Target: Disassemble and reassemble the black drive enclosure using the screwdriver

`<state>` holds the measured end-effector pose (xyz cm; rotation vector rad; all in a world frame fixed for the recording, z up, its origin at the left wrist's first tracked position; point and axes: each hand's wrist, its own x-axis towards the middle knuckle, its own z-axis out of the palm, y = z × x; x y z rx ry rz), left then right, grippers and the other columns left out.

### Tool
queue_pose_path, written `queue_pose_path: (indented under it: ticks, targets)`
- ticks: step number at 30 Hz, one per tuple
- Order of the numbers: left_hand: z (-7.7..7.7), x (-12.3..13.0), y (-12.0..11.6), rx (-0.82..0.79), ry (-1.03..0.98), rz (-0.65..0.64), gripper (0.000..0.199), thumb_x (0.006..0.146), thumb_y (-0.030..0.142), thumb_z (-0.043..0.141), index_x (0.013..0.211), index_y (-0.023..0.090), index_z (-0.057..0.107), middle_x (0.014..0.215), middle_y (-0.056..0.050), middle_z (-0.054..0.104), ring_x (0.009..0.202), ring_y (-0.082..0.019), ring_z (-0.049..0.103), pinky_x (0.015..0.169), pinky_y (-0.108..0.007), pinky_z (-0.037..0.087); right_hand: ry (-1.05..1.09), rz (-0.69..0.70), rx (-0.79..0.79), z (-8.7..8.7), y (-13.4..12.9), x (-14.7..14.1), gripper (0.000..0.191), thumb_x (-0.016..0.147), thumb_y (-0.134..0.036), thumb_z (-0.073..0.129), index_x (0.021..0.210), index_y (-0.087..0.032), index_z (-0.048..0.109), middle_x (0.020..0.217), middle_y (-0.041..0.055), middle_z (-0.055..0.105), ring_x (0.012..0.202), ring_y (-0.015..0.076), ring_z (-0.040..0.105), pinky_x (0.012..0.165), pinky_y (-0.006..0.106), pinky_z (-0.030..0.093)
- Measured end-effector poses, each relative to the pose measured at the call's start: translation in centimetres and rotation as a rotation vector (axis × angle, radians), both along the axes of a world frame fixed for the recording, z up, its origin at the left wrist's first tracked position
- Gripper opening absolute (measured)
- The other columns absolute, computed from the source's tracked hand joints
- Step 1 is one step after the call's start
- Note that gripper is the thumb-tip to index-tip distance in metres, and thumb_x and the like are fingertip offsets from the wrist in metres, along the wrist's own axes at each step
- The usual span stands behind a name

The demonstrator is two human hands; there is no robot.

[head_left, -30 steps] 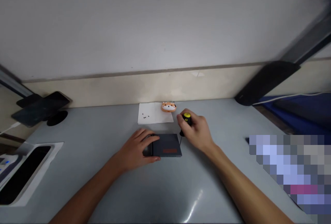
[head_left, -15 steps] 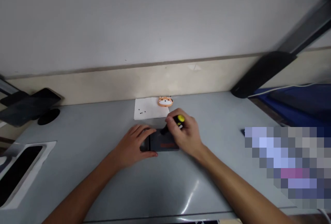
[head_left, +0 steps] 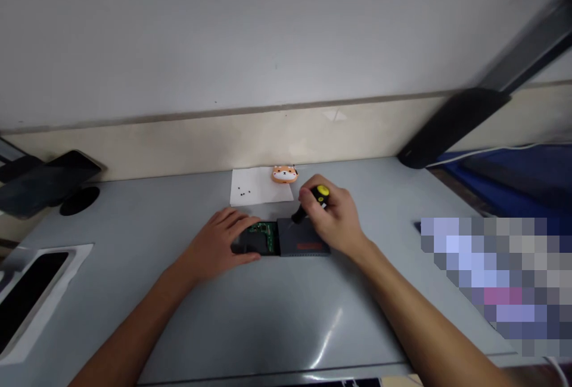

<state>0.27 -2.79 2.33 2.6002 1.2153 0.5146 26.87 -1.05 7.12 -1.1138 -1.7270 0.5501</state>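
Note:
A small electronic device lies on the desk between my hands. Its dark grey cover (head_left: 301, 239) sits to the right, with reddish marking near the front edge. Left of the cover, the black inner part shows a green circuit board (head_left: 270, 233). My left hand (head_left: 218, 247) grips that inner part by its left end, thumb in front and fingers behind. In my right hand (head_left: 335, 214) is a screwdriver (head_left: 308, 205) with a black handle and yellow end cap, its shaft slanting down to the cover. The lower fingers are hidden behind the hand, close against the cover's right end.
Behind the device lies a white paper (head_left: 252, 195) with several tiny dark screws (head_left: 242, 194) and an orange animal-faced case (head_left: 285, 174). A phone (head_left: 31, 297) rests at left, a dark stand (head_left: 80, 201) behind it. A black post (head_left: 451, 127) stands back right.
The cover has slid right, away from the inner part, uncovering the green circuit board. My right hand moved right with the screwdriver; my left hand shifted slightly left.

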Motion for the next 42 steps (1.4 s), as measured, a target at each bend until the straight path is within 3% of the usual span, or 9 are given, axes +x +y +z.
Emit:
queue_pose_path:
  ticks: [6, 11, 18, 26, 32, 42]
  targets:
    - [0.5, -0.6, 0.3, 0.042, 0.024, 0.01, 0.055, 0.088, 0.046, 0.074, 0.138, 0.03, 0.055, 0.132, -0.004, 0.062, 0.124, -0.026, 0.052, 0.11, -0.044, 0.043, -0.038, -0.048, -0.012, 0.3, 0.8, 1.4, 0.023, 0.095, -0.035, 0.056, 0.076, -0.022, 0.054, 0.062, -0.0031, 0.048, 0.057, 0.0122, 0.041, 0.056, 0.027, 0.035]
    - [0.4, 0.1, -0.2, 0.052, 0.017, 0.014, 0.053, 0.091, 0.042, 0.071, 0.141, 0.032, 0.054, 0.138, -0.005, 0.058, 0.129, -0.027, 0.049, 0.112, -0.046, 0.04, 0.112, -0.165, 0.036, -0.4, 1.0, 0.8, 0.026, 0.097, -0.04, 0.055, 0.079, -0.022, 0.057, 0.066, -0.0011, 0.054, 0.06, 0.0135, 0.047, 0.058, 0.027, 0.038]
    - [-0.1, 1.7, -1.0, 0.096, -0.005, 0.002, 0.04, 0.099, 0.037, 0.061, 0.138, 0.03, 0.055, 0.141, -0.005, 0.058, 0.132, -0.027, 0.048, 0.112, -0.047, 0.035, 0.014, 0.001, -0.035, -1.0, 0.1, -0.7, 0.026, 0.097, -0.041, 0.056, 0.08, -0.022, 0.056, 0.068, -0.0015, 0.054, 0.061, 0.0127, 0.045, 0.058, 0.027, 0.038]
    - [-0.7, 2.2, -1.1, 0.13, -0.153, 0.109, 0.023, 0.1, 0.03, 0.06, 0.121, 0.028, 0.066, 0.125, -0.004, 0.066, 0.12, -0.024, 0.055, 0.104, -0.043, 0.04, 0.15, -0.11, -0.029, -1.2, 0.1, -0.8, 0.027, 0.097, -0.044, 0.056, 0.082, -0.023, 0.06, 0.068, -0.0014, 0.055, 0.062, 0.0134, 0.046, 0.058, 0.028, 0.038]
    - [-0.8, 2.4, -0.8, 0.124, -0.251, 0.095, 0.012, 0.1, 0.026, 0.06, 0.099, 0.027, 0.072, 0.11, -0.001, 0.07, 0.107, -0.02, 0.061, 0.098, -0.041, 0.041, 0.205, -0.081, -0.072, -1.3, 0.1, -1.3, 0.028, 0.097, -0.045, 0.055, 0.081, -0.022, 0.06, 0.069, -0.0011, 0.055, 0.062, 0.0136, 0.045, 0.059, 0.028, 0.039]
    - [-1.2, 2.5, -0.4, 0.104, -0.322, 0.125, 0.01, 0.097, 0.026, 0.064, 0.097, 0.027, 0.073, 0.105, -0.001, 0.071, 0.106, -0.02, 0.059, 0.1, -0.043, 0.041, 0.385, -0.095, -0.101, -1.5, 1.0, -1.3, 0.029, 0.096, -0.046, 0.057, 0.08, -0.021, 0.061, 0.067, -0.002, 0.054, 0.061, 0.0129, 0.049, 0.058, 0.027, 0.041]
